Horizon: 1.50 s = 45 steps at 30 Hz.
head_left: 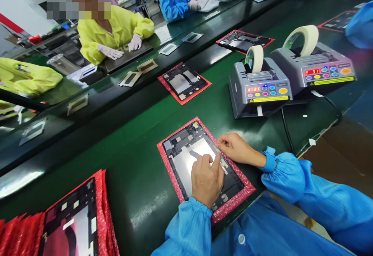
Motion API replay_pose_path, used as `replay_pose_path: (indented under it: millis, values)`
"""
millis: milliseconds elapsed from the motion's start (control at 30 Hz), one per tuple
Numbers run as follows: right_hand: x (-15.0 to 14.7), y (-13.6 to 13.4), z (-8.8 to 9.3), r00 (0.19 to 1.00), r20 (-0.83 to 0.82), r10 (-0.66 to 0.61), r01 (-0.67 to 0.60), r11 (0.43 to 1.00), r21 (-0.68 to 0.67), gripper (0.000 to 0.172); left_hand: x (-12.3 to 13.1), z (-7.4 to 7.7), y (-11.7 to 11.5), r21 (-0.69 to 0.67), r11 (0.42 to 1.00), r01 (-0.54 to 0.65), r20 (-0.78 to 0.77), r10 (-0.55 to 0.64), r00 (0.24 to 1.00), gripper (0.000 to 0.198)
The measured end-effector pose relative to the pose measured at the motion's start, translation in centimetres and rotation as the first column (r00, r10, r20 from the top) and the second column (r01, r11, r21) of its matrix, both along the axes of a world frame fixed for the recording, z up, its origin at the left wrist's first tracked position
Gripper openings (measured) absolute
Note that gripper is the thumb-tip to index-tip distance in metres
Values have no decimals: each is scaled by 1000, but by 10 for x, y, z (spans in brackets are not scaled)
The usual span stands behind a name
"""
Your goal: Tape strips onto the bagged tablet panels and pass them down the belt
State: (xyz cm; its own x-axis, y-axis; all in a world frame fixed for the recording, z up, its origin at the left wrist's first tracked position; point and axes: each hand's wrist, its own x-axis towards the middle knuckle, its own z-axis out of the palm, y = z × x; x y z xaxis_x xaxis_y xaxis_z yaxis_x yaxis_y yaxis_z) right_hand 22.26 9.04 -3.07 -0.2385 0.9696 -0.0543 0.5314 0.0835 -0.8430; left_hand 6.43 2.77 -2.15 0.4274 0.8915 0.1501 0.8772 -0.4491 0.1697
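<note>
In front of me an opened tablet (182,166), its silver plate and dark inner parts showing, lies on a red bubble-wrap sheet (233,211). My left hand (207,178) rests over the tablet's middle with fingers bent and a little apart, the index finger reaching to its right edge. Close to that fingertip, my right hand (236,148) has thumb and index finger pinched together at the same edge. Whatever the pinch holds is too small to make out. Pale tape pieces (223,164) sit along that side of the tablet.
Two grey tape dispensers (262,88) (317,67) with tape rolls stand at the right. Another opened tablet (183,81) lies farther back, and a stack of red bubble-wrap bags (103,213) at lower left. Across the raised dark rail, a person in yellow (116,32) wears white gloves.
</note>
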Motion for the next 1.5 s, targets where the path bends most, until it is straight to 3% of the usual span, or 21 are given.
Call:
replay_pose_path:
  millis: [133, 300, 533, 900, 1033, 1133, 1200, 1267, 1333, 1400, 1500]
  values:
    - [1, -2, 0, 1000, -30, -10, 10, 1000, 15, 22, -1, 5, 4, -38, 999, -19, 70, 22, 997, 33]
    - [4, 1, 2, 992, -120, -34, 22, 995, -96, 22, -2, 15, 13, -213, 971, -109, 189, 151, 970, 26]
    - [2, 8, 0, 994, -102, 34, -43, 995, -92, 18, 11, 15, -3, -100, 992, -83, -102, 73, 992, 38]
    - [3, 5, -1, 998, -44, 54, -55, 999, -3, 21, 13, 8, -5, -86, 991, -98, -139, 86, 987, 39]
    - [1, 4, 1, 998, -14, 62, -61, 998, 33, 19, 12, 8, -7, -94, 990, -103, -84, 95, 992, 39]
    - [2, 4, 1, 998, -29, 48, -46, 998, 43, 19, 8, 12, 0, -191, 974, -121, 106, 143, 984, 34]
    - [3, 5, 0, 998, -55, 27, -26, 999, 23, 20, 5, 14, 11, -359, 921, -151, 279, 261, 924, 30]
    - [4, 6, -2, 997, -80, 9, -10, 1000, -9, 21, 3, 13, 26, -587, 792, -171, 360, 444, 820, 35]
    - [4, 6, -4, 995, -96, 0, -4, 999, -35, 21, 2, 10, 43, -749, 642, -163, 335, 579, 743, 39]
    - [5, 5, -5, 994, -108, -6, 0, 998, -56, 21, 2, 7, 56, -820, 554, -144, 300, 631, 715, 39]
    - [5, 4, -4, 993, -118, -14, 6, 998, -70, 21, 2, 4, 67, -859, 498, -122, 277, 651, 707, 34]
